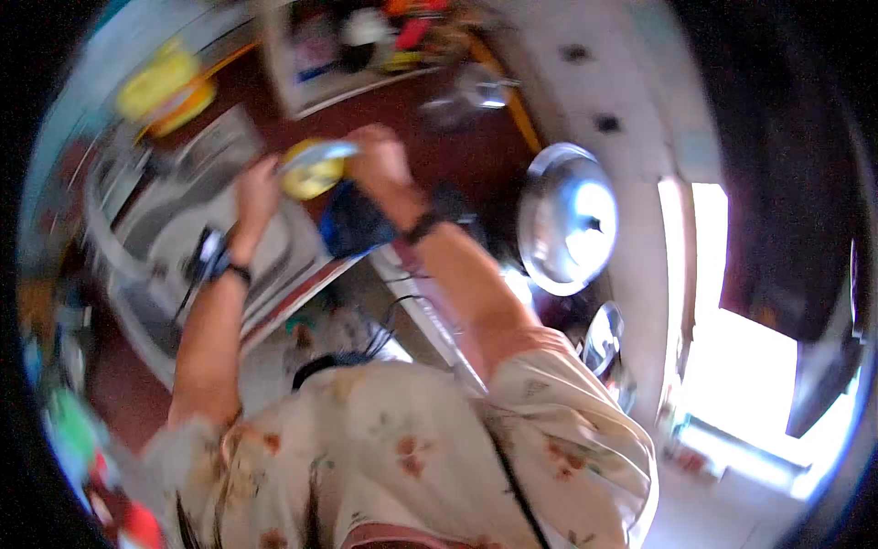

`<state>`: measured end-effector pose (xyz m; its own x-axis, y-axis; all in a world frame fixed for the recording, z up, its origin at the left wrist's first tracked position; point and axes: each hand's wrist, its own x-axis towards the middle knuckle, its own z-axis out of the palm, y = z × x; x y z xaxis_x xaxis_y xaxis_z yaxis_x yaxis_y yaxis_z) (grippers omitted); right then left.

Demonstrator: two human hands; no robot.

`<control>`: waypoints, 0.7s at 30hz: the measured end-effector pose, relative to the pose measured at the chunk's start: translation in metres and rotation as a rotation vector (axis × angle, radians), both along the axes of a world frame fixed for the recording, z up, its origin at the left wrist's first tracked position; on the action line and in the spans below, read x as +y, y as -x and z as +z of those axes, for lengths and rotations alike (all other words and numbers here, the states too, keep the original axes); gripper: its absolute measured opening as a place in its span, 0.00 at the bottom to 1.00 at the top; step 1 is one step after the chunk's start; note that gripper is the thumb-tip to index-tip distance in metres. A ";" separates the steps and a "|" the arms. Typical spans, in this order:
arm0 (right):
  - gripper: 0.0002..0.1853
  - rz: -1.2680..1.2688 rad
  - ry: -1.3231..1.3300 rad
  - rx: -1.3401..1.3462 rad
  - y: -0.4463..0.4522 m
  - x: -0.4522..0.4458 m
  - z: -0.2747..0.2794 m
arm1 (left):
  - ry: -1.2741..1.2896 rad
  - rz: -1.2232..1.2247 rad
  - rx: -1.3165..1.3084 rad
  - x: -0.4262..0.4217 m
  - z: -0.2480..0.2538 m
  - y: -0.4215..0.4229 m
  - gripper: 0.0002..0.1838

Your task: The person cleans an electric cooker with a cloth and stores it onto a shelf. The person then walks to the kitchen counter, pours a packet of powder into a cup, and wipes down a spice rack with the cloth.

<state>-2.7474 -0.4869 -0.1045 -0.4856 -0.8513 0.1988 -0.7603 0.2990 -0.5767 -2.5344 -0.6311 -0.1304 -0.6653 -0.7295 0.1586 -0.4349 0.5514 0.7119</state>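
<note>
My left hand [259,190] reaches over the sink's right side, its fingers closed at one end of a pale blue, shiny strip-like thing [331,151]. At the other end, my right hand [380,163] is closed on the same thing. Motion blur hides its exact kind. Right under it shows a round yellow thing [311,181]; whether the hands also touch it, I cannot tell. Below the hands lies a dark blue item [352,220] at the counter's edge.
A grey sink [283,220] is set into the dark red counter [402,114]. A yellow container [165,87] stands at the back left. A large shiny metal lid [567,220] is on the right. Clear glassware [480,90] and a tray of colourful items [329,91] sit farther back.
</note>
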 end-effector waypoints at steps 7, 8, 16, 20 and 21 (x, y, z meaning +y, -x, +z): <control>0.14 -0.043 -0.067 -0.181 -0.027 -0.012 0.020 | 0.138 -0.063 -0.147 0.003 0.039 -0.009 0.10; 0.14 -0.031 -0.017 -0.184 -0.026 -0.011 0.015 | 0.113 -0.045 -0.140 0.002 0.034 -0.011 0.09; 0.16 -0.001 0.096 -0.237 -0.012 -0.001 0.018 | 0.053 -0.025 -0.190 0.007 0.037 -0.003 0.08; 0.14 -0.056 0.086 -0.354 -0.013 0.003 0.034 | 0.102 -0.029 -0.256 0.009 0.040 -0.002 0.08; 0.14 -0.054 0.087 -0.372 -0.014 0.003 0.034 | 0.070 -0.035 -0.216 0.009 0.041 -0.001 0.08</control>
<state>-2.7338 -0.4836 -0.0708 -0.5819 -0.8102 0.0707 -0.4786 0.2709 -0.8352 -2.5336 -0.6218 -0.0899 -0.7142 -0.6974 0.0593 -0.5525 0.6138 0.5639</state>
